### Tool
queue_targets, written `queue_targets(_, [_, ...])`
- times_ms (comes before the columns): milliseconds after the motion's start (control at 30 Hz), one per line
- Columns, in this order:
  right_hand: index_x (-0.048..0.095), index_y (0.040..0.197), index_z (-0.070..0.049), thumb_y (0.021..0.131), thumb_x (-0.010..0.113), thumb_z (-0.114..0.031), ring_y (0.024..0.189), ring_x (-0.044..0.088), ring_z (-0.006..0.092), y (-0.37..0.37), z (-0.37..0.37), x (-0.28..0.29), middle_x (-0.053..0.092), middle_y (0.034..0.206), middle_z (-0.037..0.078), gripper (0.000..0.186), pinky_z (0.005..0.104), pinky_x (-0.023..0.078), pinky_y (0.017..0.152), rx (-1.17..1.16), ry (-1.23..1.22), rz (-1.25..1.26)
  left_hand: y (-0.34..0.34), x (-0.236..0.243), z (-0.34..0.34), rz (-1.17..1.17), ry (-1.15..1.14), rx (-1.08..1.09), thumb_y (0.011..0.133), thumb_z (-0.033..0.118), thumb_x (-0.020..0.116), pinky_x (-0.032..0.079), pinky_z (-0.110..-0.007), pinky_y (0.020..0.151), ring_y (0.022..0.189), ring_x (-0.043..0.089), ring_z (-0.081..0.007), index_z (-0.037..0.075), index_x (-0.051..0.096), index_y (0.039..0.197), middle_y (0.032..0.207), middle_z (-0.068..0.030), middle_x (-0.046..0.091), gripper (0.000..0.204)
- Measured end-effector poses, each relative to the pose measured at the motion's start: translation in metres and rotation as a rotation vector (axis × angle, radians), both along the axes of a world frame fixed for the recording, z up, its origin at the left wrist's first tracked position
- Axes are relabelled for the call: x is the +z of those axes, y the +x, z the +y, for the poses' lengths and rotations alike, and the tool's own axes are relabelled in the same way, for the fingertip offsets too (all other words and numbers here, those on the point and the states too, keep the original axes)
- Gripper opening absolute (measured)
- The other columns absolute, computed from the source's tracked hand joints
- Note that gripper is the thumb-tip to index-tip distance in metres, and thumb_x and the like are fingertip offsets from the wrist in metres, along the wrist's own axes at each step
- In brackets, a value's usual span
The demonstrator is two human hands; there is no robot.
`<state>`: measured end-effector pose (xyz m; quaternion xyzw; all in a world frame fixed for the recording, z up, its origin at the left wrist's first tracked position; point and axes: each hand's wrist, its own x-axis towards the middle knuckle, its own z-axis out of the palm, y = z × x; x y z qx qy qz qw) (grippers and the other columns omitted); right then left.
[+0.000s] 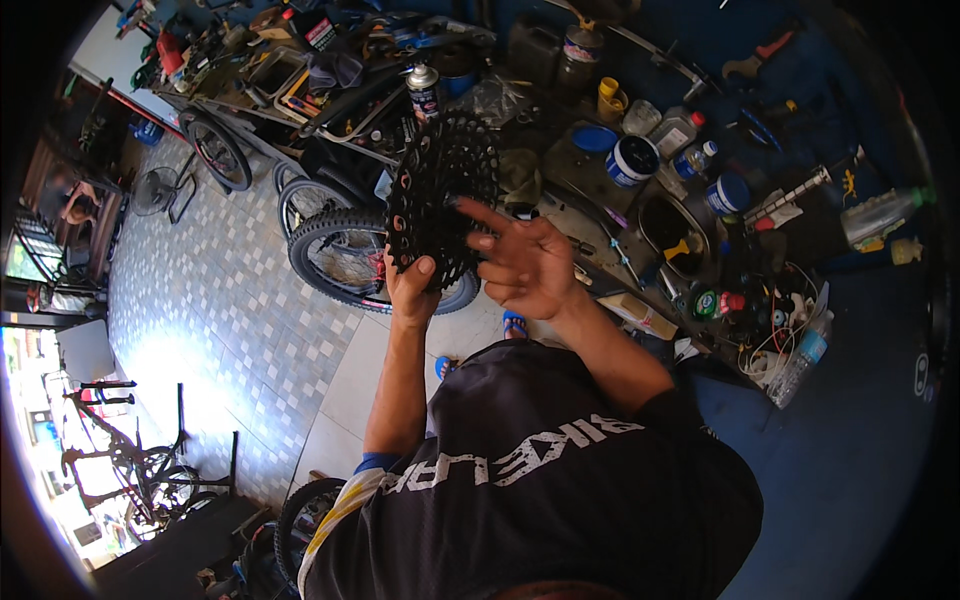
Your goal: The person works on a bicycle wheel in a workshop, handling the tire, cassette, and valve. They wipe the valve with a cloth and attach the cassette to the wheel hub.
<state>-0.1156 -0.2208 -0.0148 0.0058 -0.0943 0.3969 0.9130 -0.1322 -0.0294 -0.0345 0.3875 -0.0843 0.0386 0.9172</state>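
A black bicycle cassette (440,200), a stack of toothed sprockets, is held up in front of me. My left hand (410,290) grips its lower edge from below, thumb on the face. My right hand (525,262) is beside it on the right with fingers spread, the index finger touching the cassette's face near the middle. Both forearms come up from my dark printed shirt at the bottom.
A cluttered workbench (640,190) with jars, a spray can (424,90), bottles and tools runs across the top right. Bicycle wheels (340,250) and frames stand on the tiled floor (230,320) to the left. More bikes stand at the lower left.
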Motion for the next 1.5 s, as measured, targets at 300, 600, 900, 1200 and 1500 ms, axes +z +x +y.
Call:
queue_targets(300, [0.023, 0.169, -0.009, 0.1, 0.053, -0.027, 0.058, 0.042, 0.0123, -0.003, -0.001, 0.003, 0.056, 0.111, 0.006, 0.077, 0.0281, 0.037, 0.051, -0.002, 0.05, 0.006, 0.004, 0.003, -0.002, -0.065, 0.038, 0.026, 0.082, 0.024, 0.076, 0.056, -0.038, 0.098, 0.112, 0.069, -0.0251, -0.001, 0.05, 0.147, 0.128, -0.0143, 0.069, 0.074])
queue_targets(600, [0.034, 0.164, -0.008, 0.1, 0.055, -0.023, 0.057, 0.04, 0.0097, 0.0, -0.012, 0.007, 0.055, 0.105, 0.001, 0.069, 0.0252, 0.035, 0.048, -0.061, -0.239, -0.126, 0.007, -0.011, -0.003, -0.031, 0.021, -0.02, 0.083, 0.022, 0.075, 0.052, -0.042, 0.106, 0.122, 0.065, -0.029, 0.001, 0.046, 0.152, 0.135, -0.0161, 0.064, 0.078])
queue_targets(900, [0.031, 0.166, -0.008, 0.101, 0.056, -0.02, 0.053, 0.035, 0.0048, 0.009, -0.053, 0.012, 0.053, 0.099, -0.001, 0.07, 0.0207, 0.029, 0.043, -0.027, -0.434, -0.188, 0.023, -0.043, -0.018, -0.051, 0.174, 0.027, 0.085, 0.021, 0.077, 0.055, -0.044, 0.104, 0.124, 0.064, -0.0293, 0.003, 0.043, 0.155, 0.14, -0.0164, 0.061, 0.08])
queue_targets(1200, [0.06, 0.145, -0.012, 0.102, 0.069, -0.032, 0.067, 0.053, 0.0078, 0.069, -0.18, 0.01, 0.058, 0.099, 0.0, 0.048, 0.0254, 0.045, 0.06, -0.552, -1.628, -0.646, 0.027, -0.026, -0.033, 0.0, 0.048, -0.007, 0.085, 0.022, 0.075, 0.051, -0.047, 0.111, 0.128, 0.063, -0.0317, 0.006, 0.041, 0.157, 0.143, -0.0158, 0.06, 0.081])
queue_targets(1500, [0.08, 0.125, -0.015, 0.076, 0.066, -0.088, 0.16, 0.017, 0.0412, 0.141, -0.278, -0.073, 0.034, 0.168, 0.017, 0.089, 0.0542, 0.015, 0.129, -0.347, -2.929, -1.324, 0.025, -0.021, -0.038, 0.121, -0.042, 0.051, 0.089, 0.025, 0.067, 0.047, -0.05, 0.115, 0.133, 0.059, -0.0343, 0.011, 0.037, 0.161, 0.148, -0.0155, 0.056, 0.079])
